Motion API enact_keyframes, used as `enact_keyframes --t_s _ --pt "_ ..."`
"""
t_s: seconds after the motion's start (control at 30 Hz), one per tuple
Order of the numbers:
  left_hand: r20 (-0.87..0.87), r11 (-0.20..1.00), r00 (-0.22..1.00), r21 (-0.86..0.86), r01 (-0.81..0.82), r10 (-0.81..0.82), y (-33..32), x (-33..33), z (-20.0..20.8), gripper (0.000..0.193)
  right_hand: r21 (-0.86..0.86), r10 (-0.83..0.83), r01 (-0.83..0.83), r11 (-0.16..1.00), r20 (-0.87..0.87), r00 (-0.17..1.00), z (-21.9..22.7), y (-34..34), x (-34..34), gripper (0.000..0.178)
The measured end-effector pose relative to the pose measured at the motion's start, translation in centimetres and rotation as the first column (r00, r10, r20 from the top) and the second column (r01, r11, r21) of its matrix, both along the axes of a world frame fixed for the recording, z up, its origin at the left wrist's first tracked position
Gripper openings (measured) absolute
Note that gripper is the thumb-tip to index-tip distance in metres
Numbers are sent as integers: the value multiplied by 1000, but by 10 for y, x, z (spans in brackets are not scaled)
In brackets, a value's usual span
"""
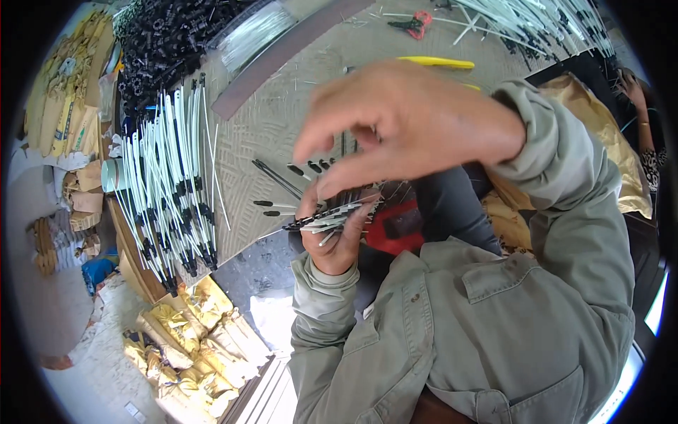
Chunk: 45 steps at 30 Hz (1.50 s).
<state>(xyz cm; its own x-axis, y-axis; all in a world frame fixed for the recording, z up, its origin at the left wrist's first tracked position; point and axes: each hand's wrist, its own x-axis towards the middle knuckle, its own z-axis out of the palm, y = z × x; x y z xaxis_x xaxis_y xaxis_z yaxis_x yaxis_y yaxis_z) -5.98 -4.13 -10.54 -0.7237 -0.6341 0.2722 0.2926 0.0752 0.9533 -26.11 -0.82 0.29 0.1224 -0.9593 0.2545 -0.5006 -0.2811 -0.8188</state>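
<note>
My left hand (333, 246) is closed round a bundle of thin white rods with black fittings (337, 218), held low over the near edge of the table. Just above it hovers my right hand (392, 124), smeared by motion. Its thumb and bent fingers are apart, and I see nothing between them. The right thumb reaches close to the left hand's fingertips; whether they touch I cannot tell. Several black-tipped rods (277, 206) lie on the table beside the bundle, partly hidden behind my hands.
At left lies a large pile of white rods with black ends (173, 169). Behind it sit a heap of small black parts (166, 49) and a bag of clear strips (258, 35). Red-handled cutters (420, 25) and a yellow-handled tool (438, 62) lie at the back. Another person's hand (631, 88) shows far right.
</note>
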Motion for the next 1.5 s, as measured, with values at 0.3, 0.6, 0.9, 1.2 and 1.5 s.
enact_keyframes --t_s 0.3,0.6,0.9,1.2,1.5 --pt "-4 992 992 6 -127 127 9 -4 4 66 -258 -121 58 964 -234 965 -11 10 12 12" --pt "-46 992 991 46 -122 124 8 -4 0 83 -292 -240 175 940 -204 949 -13 13 24 13" --pt "-63 996 994 18 -83 84 7 -4 0 81 -329 -290 272 904 -4 957 -25 19 31 20" --pt "-48 995 994 -15 -96 95 7 -2 0 78 -387 -281 276 880 44 959 -32 18 32 22" --pt "-68 987 990 -96 -127 120 8 -2 -3 71 -328 -245 238 914 21 969 -23 20 29 22"
